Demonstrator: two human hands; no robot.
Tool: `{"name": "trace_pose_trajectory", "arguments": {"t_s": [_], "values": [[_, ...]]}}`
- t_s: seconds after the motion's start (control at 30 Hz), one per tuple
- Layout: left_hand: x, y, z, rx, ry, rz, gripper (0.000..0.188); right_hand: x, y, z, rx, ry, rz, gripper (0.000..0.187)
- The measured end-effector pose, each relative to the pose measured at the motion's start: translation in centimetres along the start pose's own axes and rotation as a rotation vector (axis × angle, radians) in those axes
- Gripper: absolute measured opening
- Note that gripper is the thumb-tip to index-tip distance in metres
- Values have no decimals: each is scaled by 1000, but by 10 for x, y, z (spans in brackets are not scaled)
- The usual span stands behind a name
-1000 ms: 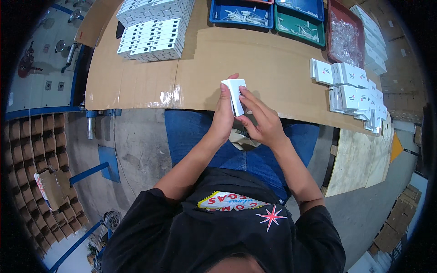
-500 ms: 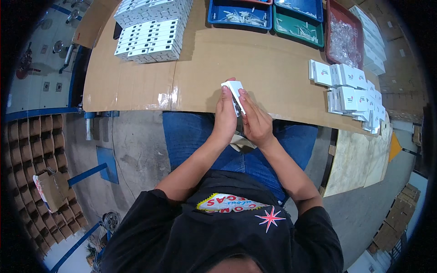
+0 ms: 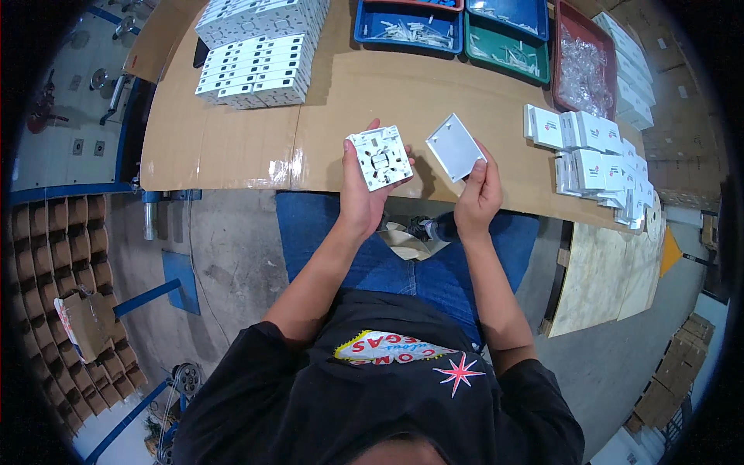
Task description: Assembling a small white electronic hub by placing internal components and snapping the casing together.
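Note:
My left hand (image 3: pixel 362 190) holds a square white plastic box base (image 3: pixel 380 159), its moulded inside facing up with a round clip-like middle and small dark slots. Thumb and fingers grip it by its edges. To the right, my right hand (image 3: pixel 479 198) pinches a flat white cover (image 3: pixel 456 147) by its lower right corner. The cover is tilted, its shallow inner side with a raised rim turned up. Base and cover are apart, both held over the table's near edge.
Stacked white boxes (image 3: pixel 263 74) stand at the far left of the cardboard-covered table (image 3: pixel 325 116). Blue (image 3: pixel 446 40) and green (image 3: pixel 535 77) trays hold small white parts; a red tray (image 3: pixel 564 97) holds clear bags. White cases (image 3: pixel 597 168) are piled at the right edge.
The two white pieces were together between both hands. Now they are separated: the base has opened out face up in my left hand, and my right hand has moved right with the cover.

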State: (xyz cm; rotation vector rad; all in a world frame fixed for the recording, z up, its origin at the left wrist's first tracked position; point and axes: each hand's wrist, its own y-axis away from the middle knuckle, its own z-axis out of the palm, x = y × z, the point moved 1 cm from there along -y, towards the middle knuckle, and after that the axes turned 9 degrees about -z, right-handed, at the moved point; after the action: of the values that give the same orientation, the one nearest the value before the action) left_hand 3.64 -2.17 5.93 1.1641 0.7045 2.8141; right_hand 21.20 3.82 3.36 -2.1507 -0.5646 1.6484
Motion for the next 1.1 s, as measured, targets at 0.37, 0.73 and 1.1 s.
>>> {"name": "trace_pose_trajectory", "arguments": {"t_s": [0.37, 0.73, 1.1], "values": [[-7, -13, -18, 15, 97, -101, 73, 20, -3, -6, 207, -608, 533, 38], [-22, -57, -50, 300, -627, 257, 50, 52, -8, -11, 349, -487, 638, 36], [-27, -48, -54, 262, -1539, 493, 106, 73, -2, -18, -16, -133, 490, 63]]}}
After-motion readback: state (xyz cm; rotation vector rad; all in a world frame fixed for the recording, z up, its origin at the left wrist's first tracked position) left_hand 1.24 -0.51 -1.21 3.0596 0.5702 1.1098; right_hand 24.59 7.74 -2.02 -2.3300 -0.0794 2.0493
